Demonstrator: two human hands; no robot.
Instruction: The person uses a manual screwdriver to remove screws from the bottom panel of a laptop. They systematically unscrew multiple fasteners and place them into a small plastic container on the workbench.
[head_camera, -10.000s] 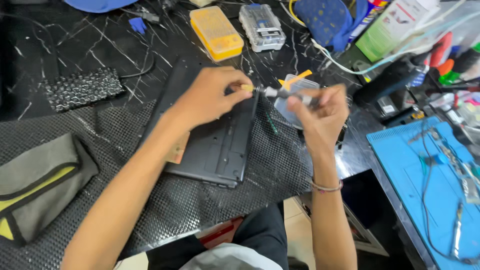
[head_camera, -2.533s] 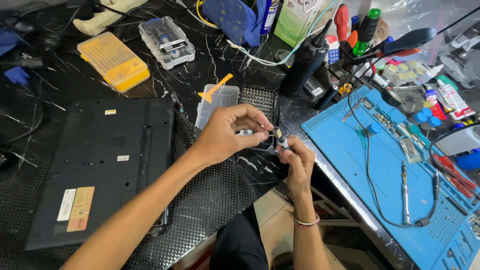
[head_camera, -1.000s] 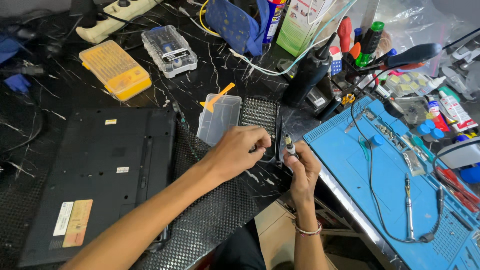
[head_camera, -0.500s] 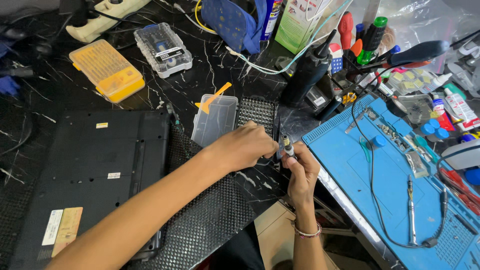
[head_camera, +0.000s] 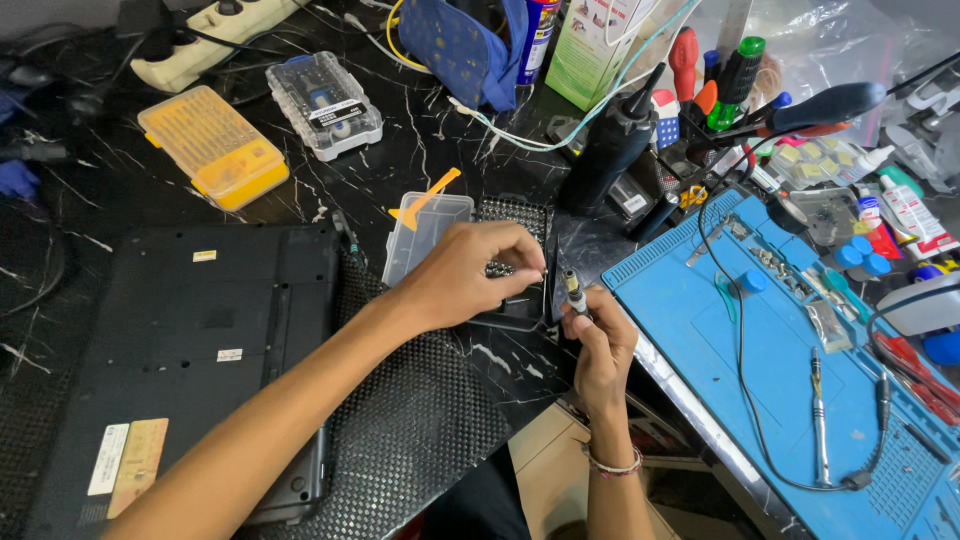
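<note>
Left hand (head_camera: 478, 272) now lower over bit tray (head_camera: 515, 262) (right hand (head_camera: 598, 345) gripping screwdriver (head_camera: 574, 294)).

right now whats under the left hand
Under the left hand lies a black tray of small bits; only its far rows and near edge show. What the fingertips pinch is hidden. The clear plastic box sits beside it.
</note>
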